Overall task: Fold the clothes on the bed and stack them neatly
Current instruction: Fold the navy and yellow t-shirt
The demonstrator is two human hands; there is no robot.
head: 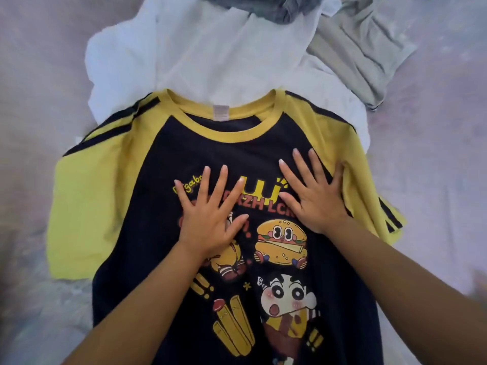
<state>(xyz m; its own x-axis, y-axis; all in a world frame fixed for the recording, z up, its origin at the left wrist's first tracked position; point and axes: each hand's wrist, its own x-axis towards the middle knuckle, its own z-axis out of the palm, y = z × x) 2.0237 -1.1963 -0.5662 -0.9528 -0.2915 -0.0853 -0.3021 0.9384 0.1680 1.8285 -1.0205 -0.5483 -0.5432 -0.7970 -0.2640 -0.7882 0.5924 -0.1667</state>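
A navy T-shirt (147,248) with yellow raglan sleeves and cartoon prints lies face up and spread flat on the bed, collar pointing away from me. My left hand (210,214) presses flat on the chest print with fingers spread. My right hand (313,193) lies flat beside it, fingers spread, its outer fingers reaching the seam of the right yellow sleeve. Neither hand holds any fabric.
A crumpled white garment (210,54) lies beyond the collar, partly under the T-shirt. A grey-blue denim piece (274,9) sits on it at the top edge. A grey-green garment (369,54) lies at the upper right. Pale patterned bedsheet (39,101) surrounds everything.
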